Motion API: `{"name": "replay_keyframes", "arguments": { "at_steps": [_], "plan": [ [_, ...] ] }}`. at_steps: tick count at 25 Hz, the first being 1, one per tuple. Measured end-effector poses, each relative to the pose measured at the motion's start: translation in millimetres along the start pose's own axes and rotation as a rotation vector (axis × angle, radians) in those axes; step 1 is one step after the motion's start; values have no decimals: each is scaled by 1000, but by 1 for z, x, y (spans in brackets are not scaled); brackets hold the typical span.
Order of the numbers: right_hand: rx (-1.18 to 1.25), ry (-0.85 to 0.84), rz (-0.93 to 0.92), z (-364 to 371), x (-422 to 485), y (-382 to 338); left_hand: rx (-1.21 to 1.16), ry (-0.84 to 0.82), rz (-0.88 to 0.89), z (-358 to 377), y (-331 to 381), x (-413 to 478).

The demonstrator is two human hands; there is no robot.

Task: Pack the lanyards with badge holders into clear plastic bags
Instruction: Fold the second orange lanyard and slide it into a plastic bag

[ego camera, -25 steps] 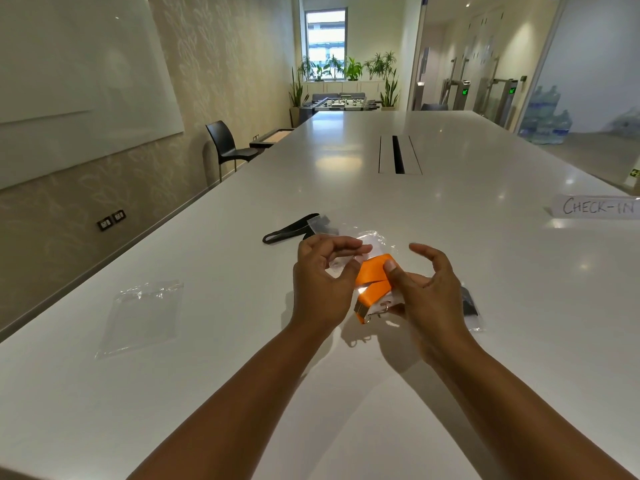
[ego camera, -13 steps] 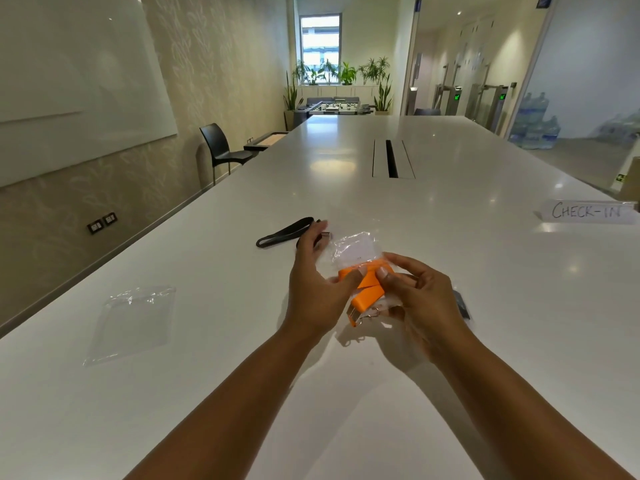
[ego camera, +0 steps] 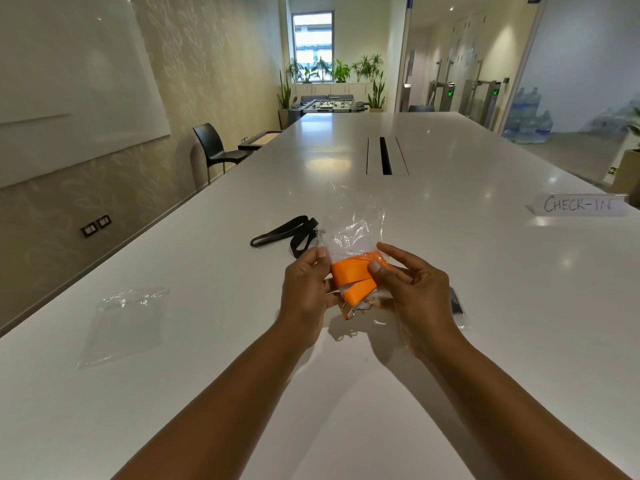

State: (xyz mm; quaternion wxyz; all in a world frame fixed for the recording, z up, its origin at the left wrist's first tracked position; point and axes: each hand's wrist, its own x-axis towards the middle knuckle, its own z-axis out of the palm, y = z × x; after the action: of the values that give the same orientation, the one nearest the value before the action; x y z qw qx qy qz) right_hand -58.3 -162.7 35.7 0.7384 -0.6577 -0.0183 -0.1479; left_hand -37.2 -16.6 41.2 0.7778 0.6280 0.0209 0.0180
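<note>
Both hands, left hand [ego camera: 304, 292] and right hand [ego camera: 415, 292], pinch the folded orange lanyard [ego camera: 353, 277] and clear plastic bag [ego camera: 356, 233] just above the table [ego camera: 450, 237]; best to hold the mouth open and slide the bundle in, metal clip last. Since half a second ago the bag stands taller and the left grip has closed on the bundle; whether the lanyard is partly inside is unclear.

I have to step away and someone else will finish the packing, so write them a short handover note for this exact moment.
Left hand and right hand: both hold the orange lanyard at the mouth of a clear bag, above the white table.
Done: apparently one bagged dark item, partly hidden behind the right hand.
Left: push the orange lanyard fully in; its metal clip still hangs out. Then pack the black lanyard into the empty bag on the left.
</note>
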Motion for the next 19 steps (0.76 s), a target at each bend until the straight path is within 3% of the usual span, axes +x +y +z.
{"name": "replay_keyframes", "arguments": {
  "at_steps": [4, 7, 12, 16, 19],
  "plan": [
    [90, 68, -8, -1, -1, -5, 352, -6, 282, 3, -5, -7],
    [178, 173, -24, -4, -1, -11, 409, -117, 426, 4, -10, -11],
    [203, 263, -38, -5, -4, -14, 360, -303, 393, 6, -9, -15],
    [254, 288, 6, 0, -6, -13, 357, -318, 349, 5, -7, -14],
    [291, 275, 53, 0, -3, -14, 176, -329, 268, 7, -6, -14]
  ]
}}
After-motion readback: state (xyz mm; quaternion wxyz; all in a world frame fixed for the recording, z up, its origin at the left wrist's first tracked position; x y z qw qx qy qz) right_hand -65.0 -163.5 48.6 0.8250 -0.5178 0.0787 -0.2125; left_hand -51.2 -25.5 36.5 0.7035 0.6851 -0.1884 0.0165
